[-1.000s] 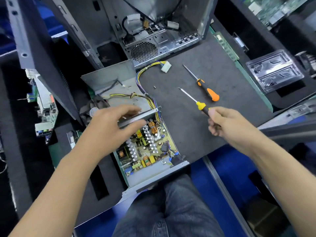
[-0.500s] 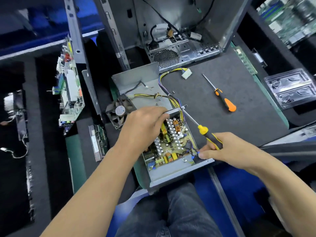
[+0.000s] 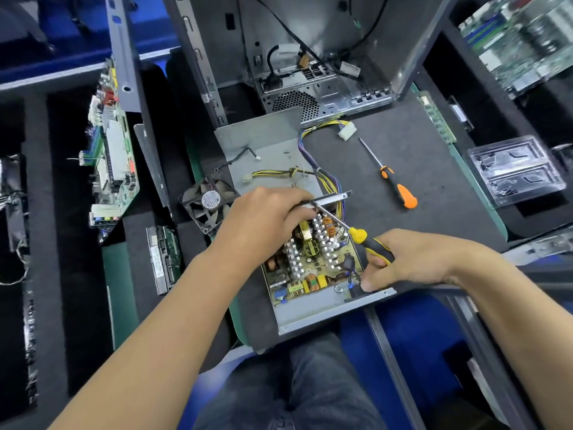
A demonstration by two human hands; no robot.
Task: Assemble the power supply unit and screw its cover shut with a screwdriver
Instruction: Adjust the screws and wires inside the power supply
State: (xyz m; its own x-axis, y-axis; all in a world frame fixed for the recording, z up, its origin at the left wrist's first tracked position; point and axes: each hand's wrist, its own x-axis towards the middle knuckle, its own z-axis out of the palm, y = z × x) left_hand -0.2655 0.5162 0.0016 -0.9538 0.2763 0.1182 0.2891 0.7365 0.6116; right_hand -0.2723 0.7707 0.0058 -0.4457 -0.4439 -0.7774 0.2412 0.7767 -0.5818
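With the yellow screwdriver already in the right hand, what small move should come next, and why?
Probably ease the tip down onto the screw point at the far edge of the circuit board. The right hand grips the yellow screwdriver, its shaft slanting toward the left hand, which rests on that edge. The screw itself is hidden.

Open PC case (image 3: pixel 310 57) stands at the far end of the dark mat (image 3: pixel 418 169), perforated vent grille facing the camera, loose cables hanging inside. Orange-handled screwdriver (image 3: pixel 392 180) lies on the mat right of centre, tip pointing away. RAM stick (image 3: pixel 435 119) lies along the mat's right edge. Clear plastic tray (image 3: pixel 517 169) sits further right; motherboard (image 3: pixel 521 35) at top right. On the left, a circuit board (image 3: pixel 113 169) stands on edge against a metal side panel (image 3: pixel 122 57). A drive (image 3: pixel 162 259) lies flat nearer the camera. Jeans-clad knee (image 3: pixel 310 386) at the bottom.
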